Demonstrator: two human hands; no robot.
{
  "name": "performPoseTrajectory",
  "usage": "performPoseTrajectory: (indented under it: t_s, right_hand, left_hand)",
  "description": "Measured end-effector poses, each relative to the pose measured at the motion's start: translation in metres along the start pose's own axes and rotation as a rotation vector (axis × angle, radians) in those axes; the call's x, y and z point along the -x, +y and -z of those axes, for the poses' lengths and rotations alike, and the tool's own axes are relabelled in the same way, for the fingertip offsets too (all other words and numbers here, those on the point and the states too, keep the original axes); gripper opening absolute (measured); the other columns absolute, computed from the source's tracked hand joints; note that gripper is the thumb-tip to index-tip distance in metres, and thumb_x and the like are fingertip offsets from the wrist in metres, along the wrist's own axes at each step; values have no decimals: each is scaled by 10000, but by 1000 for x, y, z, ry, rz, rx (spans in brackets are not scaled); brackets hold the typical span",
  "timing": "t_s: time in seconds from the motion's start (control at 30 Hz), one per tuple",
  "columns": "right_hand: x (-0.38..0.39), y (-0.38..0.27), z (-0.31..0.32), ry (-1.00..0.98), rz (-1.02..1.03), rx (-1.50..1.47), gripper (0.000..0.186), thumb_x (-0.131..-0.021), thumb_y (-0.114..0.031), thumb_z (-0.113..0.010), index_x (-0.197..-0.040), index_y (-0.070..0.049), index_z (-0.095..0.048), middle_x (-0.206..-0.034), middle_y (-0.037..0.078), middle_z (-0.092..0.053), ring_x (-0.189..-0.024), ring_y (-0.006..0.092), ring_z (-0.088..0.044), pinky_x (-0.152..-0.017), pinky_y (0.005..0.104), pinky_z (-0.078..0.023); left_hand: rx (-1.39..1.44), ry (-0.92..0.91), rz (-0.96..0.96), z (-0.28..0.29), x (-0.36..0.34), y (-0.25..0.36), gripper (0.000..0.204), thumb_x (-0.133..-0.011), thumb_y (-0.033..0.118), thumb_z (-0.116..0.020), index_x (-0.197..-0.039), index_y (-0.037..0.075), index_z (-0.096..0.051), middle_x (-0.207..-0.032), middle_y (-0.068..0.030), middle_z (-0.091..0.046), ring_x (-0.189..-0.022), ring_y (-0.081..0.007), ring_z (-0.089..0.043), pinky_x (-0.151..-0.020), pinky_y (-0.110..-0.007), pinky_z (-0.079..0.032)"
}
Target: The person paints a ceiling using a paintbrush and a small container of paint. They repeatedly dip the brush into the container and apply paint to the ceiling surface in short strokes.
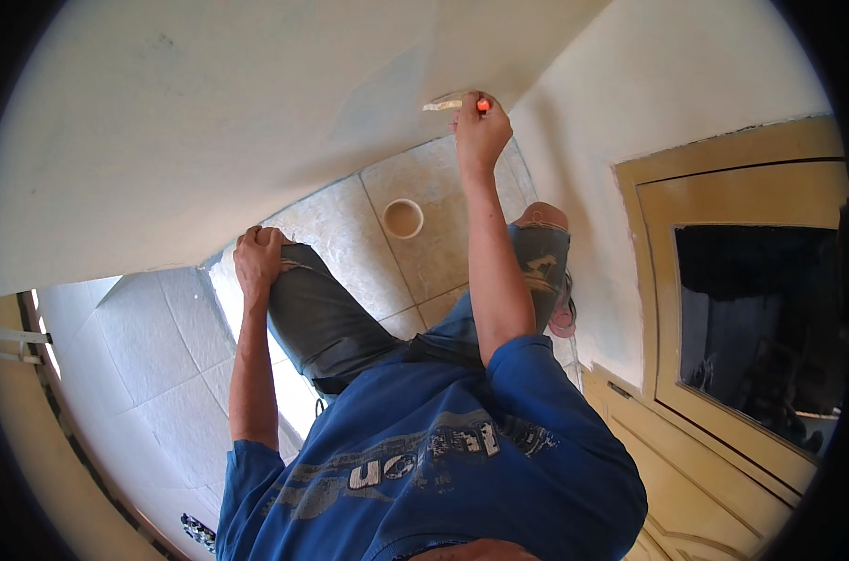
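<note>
The right hand [482, 140] is closed tight around the handle of what looks like a brush [440, 106]. A bit of bright orange pokes out at the right side of the fist. The pale end sticks out to the left. So the brush lies mostly sideways, with its long line running along the wall [256, 112] and not straight into it. I think this matters most: the pale end is left of the grip and close up to the wall. I cannot tell if it is touching.

The brush is past the cup [387, 221], on the side away from the body, and a little to the right of it. The right hand is past the cup too, but more to the right. It is the near hand for the brush, since it has it.

The left hand [258, 260] is well to the left of the cup and a bit closer to the body. Its fingers bend over by the left knee. They hide what is under them, so I cannot tell how they grip, but I see no tool there.

The cup sits on the floor [350, 252] and is round and pale, with tan inside. The right foot [562, 321] is to the right of the cup and nearer the body. Far to the right of the cup is a yellow frame [663, 280] around a dark pane [724, 309].
</note>
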State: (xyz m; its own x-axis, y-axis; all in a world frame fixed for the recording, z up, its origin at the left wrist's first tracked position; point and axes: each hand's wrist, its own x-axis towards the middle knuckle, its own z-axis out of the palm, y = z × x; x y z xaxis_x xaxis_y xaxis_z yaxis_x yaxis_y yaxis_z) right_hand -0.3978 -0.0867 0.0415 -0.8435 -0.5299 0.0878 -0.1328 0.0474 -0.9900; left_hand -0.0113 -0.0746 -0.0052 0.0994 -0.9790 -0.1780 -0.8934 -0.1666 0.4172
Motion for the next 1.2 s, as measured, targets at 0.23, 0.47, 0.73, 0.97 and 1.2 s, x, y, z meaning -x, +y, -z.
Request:
performPoseTrajectory:
  t_s: [0.23,0.47,0.73,0.97,1.2]
  right_hand:
    - [-1,-87,12,7,78,-37,265,-975,-189,-634,-907,58,-702,-697,85,-665,-568,132,-633,-540,316,-607]
    - [3,-150,19,2,189,-81,272,-977,-198,-645,-881,51,-698,-629,54,-651,-503,115,-603,-501,288,-535]
    - [17,-246,23,22,335,-83,253,-1008,-174,-657,-832,7,-670,-600,14,-580,-479,75,-511,-432,253,-406]
    - [10,-302,22,-37,407,-196,335,-1007,-181,-660,-723,-10,-615,-583,35,-584,-460,82,-522,-416,256,-415]
    - [19,-329,19,210,829,4,297,-974,-204,-688,-761,3,-667,-568,92,-639,-457,105,-588,-435,223,-464]
  left_hand:
    - [-3,4,-3,-1,-1,-1,578,-845,420,-633,-1259,21,-690,-1274,-259,-656,-1169,-428,-635,-1035,-469,-487]
    - [-4,-1,6,-2,-3,-5,588,-843,428,-627,-1260,17,-689,-1276,-268,-653,-1171,-431,-633,-1039,-466,-484]
    - [11,-17,8,-3,-4,-1,589,-841,421,-625,-1262,13,-687,-1277,-267,-654,-1188,-429,-623,-1048,-463,-477]
    - [-2,-11,35,-3,-3,-4,594,-836,419,-641,-1265,11,-686,-1286,-260,-653,-1186,-424,-624,-1052,-462,-473]
    - [10,-3,30,-4,-3,1,594,-834,424,-647,-1262,13,-690,-1281,-258,-655,-1183,-425,-625,-1053,-460,-472]
